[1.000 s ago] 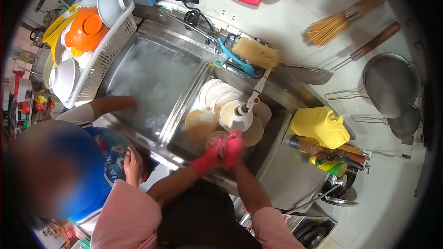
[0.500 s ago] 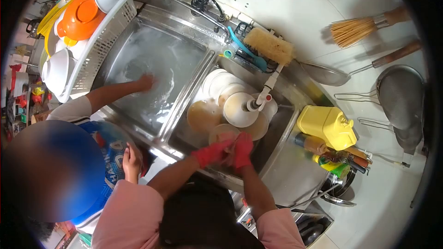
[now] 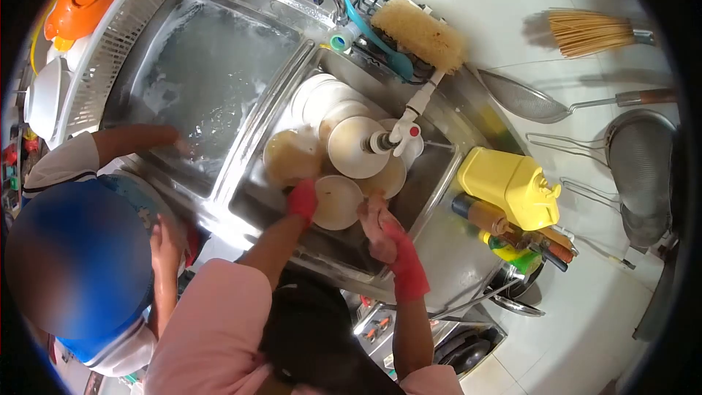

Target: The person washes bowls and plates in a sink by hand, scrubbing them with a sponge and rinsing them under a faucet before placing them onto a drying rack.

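My left hand (image 3: 302, 200), in a red glove, is at the left rim of a white plate (image 3: 338, 203) in the right sink basin, its fingers closed on the edge. My right hand (image 3: 382, 232), in a red glove with a paler pinkish front, is just right of that plate. Its fingers are bunched together, and what they may hold cannot be made out. Several white plates (image 3: 322, 96) lie overlapping in the basin beyond my hands. One plate (image 3: 358, 148) sits directly under the white tap (image 3: 401, 135). Another plate (image 3: 291, 157) lies in brownish liquid.
At left, another person's hand (image 3: 179, 148) is at the edge of the water-filled left basin (image 3: 252, 113). A white basket (image 3: 117, 47) of bowls stands beyond. A yellow jug (image 3: 504, 184) and bottles stand at right; a loofah-like sponge (image 3: 418, 33) is behind the tap.
My hands, together over the basin before, have moved apart, uncovering the plate between them. The other person's hand has drawn back toward the near side of the left basin. My view has shifted right.
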Tool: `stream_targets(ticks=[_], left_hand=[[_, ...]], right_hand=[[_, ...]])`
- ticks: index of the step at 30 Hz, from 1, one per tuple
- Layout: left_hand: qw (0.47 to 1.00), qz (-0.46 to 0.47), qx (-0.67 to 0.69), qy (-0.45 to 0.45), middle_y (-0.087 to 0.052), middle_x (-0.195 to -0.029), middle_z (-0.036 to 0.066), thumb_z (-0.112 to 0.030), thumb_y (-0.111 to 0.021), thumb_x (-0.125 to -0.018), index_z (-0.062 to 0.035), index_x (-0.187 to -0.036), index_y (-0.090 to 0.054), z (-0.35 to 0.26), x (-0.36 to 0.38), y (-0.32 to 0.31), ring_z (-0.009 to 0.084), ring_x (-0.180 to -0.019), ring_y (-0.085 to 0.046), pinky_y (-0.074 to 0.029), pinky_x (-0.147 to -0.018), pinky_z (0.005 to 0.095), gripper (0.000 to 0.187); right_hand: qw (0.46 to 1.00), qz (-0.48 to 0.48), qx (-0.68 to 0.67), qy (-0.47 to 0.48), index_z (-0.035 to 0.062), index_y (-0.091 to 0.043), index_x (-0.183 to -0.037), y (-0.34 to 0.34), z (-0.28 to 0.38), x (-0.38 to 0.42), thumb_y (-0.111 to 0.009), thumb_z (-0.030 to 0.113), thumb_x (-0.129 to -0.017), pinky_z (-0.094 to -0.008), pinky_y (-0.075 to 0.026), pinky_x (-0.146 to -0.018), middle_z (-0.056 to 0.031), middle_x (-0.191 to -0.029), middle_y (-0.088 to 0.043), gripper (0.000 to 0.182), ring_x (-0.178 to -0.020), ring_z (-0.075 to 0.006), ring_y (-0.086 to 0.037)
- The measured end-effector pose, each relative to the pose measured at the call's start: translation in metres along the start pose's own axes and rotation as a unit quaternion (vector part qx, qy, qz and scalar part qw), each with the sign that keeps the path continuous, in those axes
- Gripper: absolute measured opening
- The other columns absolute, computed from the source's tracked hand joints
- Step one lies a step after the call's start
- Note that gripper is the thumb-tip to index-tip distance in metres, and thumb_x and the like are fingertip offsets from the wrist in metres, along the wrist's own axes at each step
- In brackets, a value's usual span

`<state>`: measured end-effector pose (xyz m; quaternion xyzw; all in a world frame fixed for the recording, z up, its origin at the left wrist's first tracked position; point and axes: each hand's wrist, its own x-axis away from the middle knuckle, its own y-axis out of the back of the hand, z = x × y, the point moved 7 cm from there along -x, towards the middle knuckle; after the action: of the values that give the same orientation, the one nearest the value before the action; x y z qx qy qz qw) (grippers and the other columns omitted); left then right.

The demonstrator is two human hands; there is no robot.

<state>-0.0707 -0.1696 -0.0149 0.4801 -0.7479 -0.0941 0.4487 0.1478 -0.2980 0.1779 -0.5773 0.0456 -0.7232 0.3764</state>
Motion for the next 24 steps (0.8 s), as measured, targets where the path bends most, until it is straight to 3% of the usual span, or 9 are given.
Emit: stream_targets(ticks=[2, 5, 11, 14, 17, 20, 23, 24], left_hand=[[0.988, 0.007, -0.107, -0.107, -0.067, -0.109, 0.022, -0.014, -0.053, -0.091, -0.0072, -0.103, -0.065, -0.012, -0.006, -0.011, 0.0417, -0.102, -0.065, -0.052, -0.087, 0.0499, 0.019], [0.981, 0.103, -0.137, -0.088, -0.067, -0.108, 0.022, -0.015, -0.055, -0.090, -0.0075, -0.102, -0.065, -0.023, -0.006, -0.021, 0.0421, -0.101, -0.065, -0.052, -0.086, 0.0510, 0.017], [0.993, 0.108, -0.009, -0.053, -0.070, -0.101, 0.020, -0.015, -0.059, -0.081, -0.0077, -0.105, -0.065, -0.057, 0.004, 0.023, 0.0410, -0.094, -0.068, -0.053, -0.081, 0.0482, 0.026], [0.985, 0.115, 0.129, -0.018, -0.069, -0.101, 0.023, -0.013, -0.054, -0.084, -0.0029, -0.109, -0.065, -0.007, -0.008, 0.040, 0.0411, -0.097, -0.066, -0.053, -0.084, 0.0465, 0.029], [0.983, 0.157, 0.092, 0.040, -0.069, -0.101, 0.023, -0.014, -0.053, -0.086, -0.0023, -0.112, -0.065, -0.001, -0.018, 0.085, 0.0417, -0.097, -0.066, -0.053, -0.084, 0.0464, 0.031], [0.989, 0.116, -0.093, 0.027, -0.071, -0.102, 0.019, -0.025, -0.053, -0.091, 0.0013, -0.111, -0.064, 0.065, -0.076, 0.072, 0.0339, -0.095, -0.068, -0.053, -0.079, 0.0442, 0.035], [0.959, -0.090, -0.225, -0.150, -0.070, -0.099, 0.021, -0.026, -0.052, -0.095, -0.0012, -0.108, -0.065, 0.044, -0.092, 0.087, 0.0349, -0.091, -0.068, -0.052, -0.080, 0.0434, 0.030], [0.978, -0.125, -0.152, -0.074, -0.069, -0.100, 0.020, -0.027, -0.051, -0.097, -0.0019, -0.109, -0.064, 0.050, -0.095, 0.091, 0.0331, -0.092, -0.067, -0.052, -0.081, 0.0426, 0.030]], right_hand=[[0.999, 0.014, 0.046, 0.006, -0.0005, -0.050, -0.141, 0.002, 0.001, -0.004, -0.063, 0.018, -0.094, -0.0349, -0.052, -0.099, -0.0135, -0.130, -0.062, 0.052, -0.114, -0.0254, -0.064], [0.996, 0.033, 0.078, 0.042, -0.0020, -0.049, -0.141, -0.002, 0.008, -0.009, -0.060, 0.021, -0.095, -0.0335, -0.050, -0.098, -0.0142, -0.132, -0.060, 0.053, -0.117, -0.0232, -0.062], [0.988, -0.022, 0.097, 0.115, -0.0028, -0.059, -0.132, 0.015, 0.019, -0.003, -0.065, 0.014, -0.091, -0.0337, -0.054, -0.092, -0.0126, -0.124, -0.066, 0.044, -0.108, -0.0223, -0.066], [0.987, -0.051, 0.089, 0.122, -0.0031, -0.061, -0.130, 0.040, 0.013, -0.010, -0.067, 0.015, -0.091, -0.0322, -0.053, -0.091, -0.0113, -0.123, -0.067, 0.043, -0.106, -0.0207, -0.066], [0.992, -0.060, 0.049, 0.100, -0.0034, -0.061, -0.130, 0.051, 0.005, -0.008, -0.067, 0.013, -0.091, -0.0310, -0.052, -0.092, -0.0102, -0.122, -0.067, 0.043, -0.107, -0.0192, -0.066], [0.990, -0.073, 0.048, 0.108, -0.0034, -0.061, -0.131, 0.051, 0.002, -0.001, -0.068, 0.012, -0.090, -0.0300, -0.051, -0.094, -0.0093, -0.121, -0.067, 0.044, -0.108, -0.0178, -0.065], [0.988, -0.080, 0.055, 0.119, -0.0034, -0.061, -0.132, 0.045, 0.002, 0.007, -0.069, 0.011, -0.090, -0.0296, -0.050, -0.095, -0.0086, -0.121, -0.068, 0.045, -0.108, -0.0170, -0.065], [0.987, -0.078, 0.061, 0.124, -0.0034, -0.061, -0.131, 0.040, 0.002, 0.009, -0.068, 0.011, -0.090, -0.0298, -0.050, -0.096, -0.0085, -0.121, -0.068, 0.044, -0.108, -0.0173, -0.065]])
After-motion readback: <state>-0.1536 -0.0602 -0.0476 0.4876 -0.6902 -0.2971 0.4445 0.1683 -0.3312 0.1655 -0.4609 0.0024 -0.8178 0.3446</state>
